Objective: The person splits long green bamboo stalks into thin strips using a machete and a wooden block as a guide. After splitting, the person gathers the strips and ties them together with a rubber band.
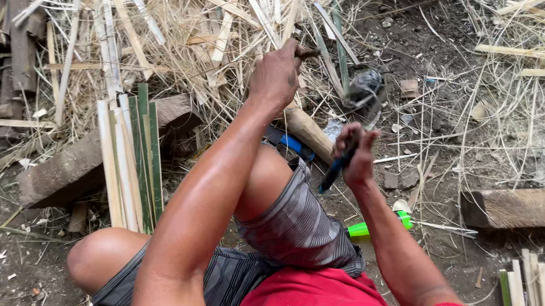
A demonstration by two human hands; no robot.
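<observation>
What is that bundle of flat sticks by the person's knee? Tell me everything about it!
The bundle is a bunch of long, flat strips that look like split bamboo. Most are pale yellow; a few are green. They lie side by side, nearly straight up and down in the picture, ends roughly even at the top. They rest on a grey wooden block and the dirt, with the lower ends hidden behind the knee. Neither hand touches them.
</observation>
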